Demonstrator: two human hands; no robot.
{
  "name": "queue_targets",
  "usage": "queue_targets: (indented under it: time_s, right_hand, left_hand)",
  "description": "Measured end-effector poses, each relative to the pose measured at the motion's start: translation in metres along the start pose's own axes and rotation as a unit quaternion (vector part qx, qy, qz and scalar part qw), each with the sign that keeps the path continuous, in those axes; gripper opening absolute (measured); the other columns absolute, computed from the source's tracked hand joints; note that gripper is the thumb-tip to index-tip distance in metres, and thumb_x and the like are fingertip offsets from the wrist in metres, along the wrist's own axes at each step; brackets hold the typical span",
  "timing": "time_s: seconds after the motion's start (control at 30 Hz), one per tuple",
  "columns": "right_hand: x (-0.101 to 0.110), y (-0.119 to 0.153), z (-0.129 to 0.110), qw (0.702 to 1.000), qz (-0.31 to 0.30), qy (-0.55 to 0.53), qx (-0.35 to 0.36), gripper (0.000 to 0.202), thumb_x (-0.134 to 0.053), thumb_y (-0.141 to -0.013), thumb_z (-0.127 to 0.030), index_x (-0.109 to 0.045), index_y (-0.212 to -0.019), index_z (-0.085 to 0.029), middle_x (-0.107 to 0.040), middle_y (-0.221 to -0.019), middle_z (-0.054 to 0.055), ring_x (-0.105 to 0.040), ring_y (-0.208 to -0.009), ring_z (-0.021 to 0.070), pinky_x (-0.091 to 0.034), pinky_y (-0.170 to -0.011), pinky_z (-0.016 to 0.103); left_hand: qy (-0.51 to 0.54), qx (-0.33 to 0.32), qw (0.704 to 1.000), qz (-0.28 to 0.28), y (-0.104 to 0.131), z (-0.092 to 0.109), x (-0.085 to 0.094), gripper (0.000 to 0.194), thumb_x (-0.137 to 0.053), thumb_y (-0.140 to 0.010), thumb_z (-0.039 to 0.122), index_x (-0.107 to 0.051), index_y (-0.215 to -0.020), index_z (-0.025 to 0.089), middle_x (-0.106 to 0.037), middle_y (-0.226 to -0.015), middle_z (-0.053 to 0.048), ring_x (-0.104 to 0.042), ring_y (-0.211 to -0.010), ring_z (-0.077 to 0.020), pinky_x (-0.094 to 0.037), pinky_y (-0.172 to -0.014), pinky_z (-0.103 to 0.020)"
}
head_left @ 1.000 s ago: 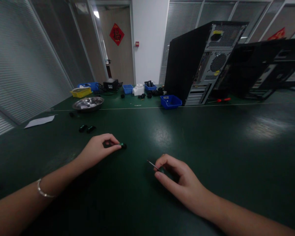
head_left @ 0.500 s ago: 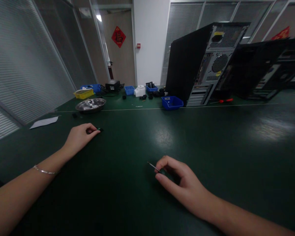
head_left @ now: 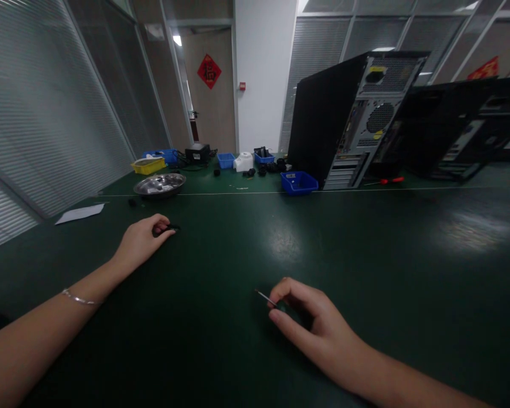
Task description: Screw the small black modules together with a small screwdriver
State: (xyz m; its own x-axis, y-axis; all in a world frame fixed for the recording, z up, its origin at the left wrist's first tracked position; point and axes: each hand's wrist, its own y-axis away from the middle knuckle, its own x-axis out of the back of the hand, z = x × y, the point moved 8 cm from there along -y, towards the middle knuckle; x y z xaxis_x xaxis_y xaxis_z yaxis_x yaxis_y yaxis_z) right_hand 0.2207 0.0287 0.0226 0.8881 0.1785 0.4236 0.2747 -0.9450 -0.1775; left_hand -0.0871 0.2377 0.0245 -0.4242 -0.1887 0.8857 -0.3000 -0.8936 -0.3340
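At the left, my left hand [head_left: 142,241] is low over the green table, its thumb and fingers closed about a small dark piece [head_left: 175,228]. What kind of piece it is cannot be made out, and most of it is hidden by the fingers. Nearer to me, my right hand [head_left: 317,323] holds a small screwdriver [head_left: 265,297]. Its thin metal shaft points up and to the left, while the dark green handle lies mostly hidden within the curled fingers. The screwdriver's tip touches no other thing that I can see.
Beyond my left hand stands a round metal dish [head_left: 160,186]. A blue bin [head_left: 298,183] sits beside a black computer tower [head_left: 327,119] at the back right. A white paper [head_left: 80,213] lies far left; a yellow tray [head_left: 148,166] and small dark parts line the back.
The whole view has tilted up slightly, so everything sits lower. My left fingertips have shifted a little around the dark piece. My right hand keeps the screwdriver in much the same pose.
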Motion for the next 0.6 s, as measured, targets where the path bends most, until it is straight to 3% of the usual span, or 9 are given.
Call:
queue_targets:
  time_s: [0.27, 0.6]
  right_hand:
    - [0.001, -0.002, -0.001, 1.000, 0.003, 0.001, -0.009, 0.010, -0.058, -0.095, -0.029, -0.063, -0.095, -0.020, -0.061, -0.086, 0.002, -0.057, -0.077, 0.0188, -0.044, -0.069, 0.029]
    - [-0.002, -0.002, 0.003, 1.000, 0.001, 0.016, -0.020, 0.011, -0.058, -0.094, -0.030, -0.064, -0.097, -0.021, -0.062, -0.088, 0.003, -0.059, -0.082, 0.0201, -0.045, -0.072, 0.030]
  left_hand:
    - [0.015, 0.007, 1.000, 0.015, -0.001, 0.002, 0.003, 0.031, -0.062, -0.085, 0.047, -0.071, -0.100, 0.020, -0.069, -0.102, -0.010, -0.064, -0.096, -0.0313, -0.051, -0.080, -0.038]
    - [0.099, 0.098, 0.990, 0.037, -0.001, -0.022, 0.004, 0.038, -0.061, -0.083, 0.051, -0.076, -0.098, 0.020, -0.075, -0.089, -0.006, -0.069, -0.081, -0.0281, -0.052, -0.066, -0.034]
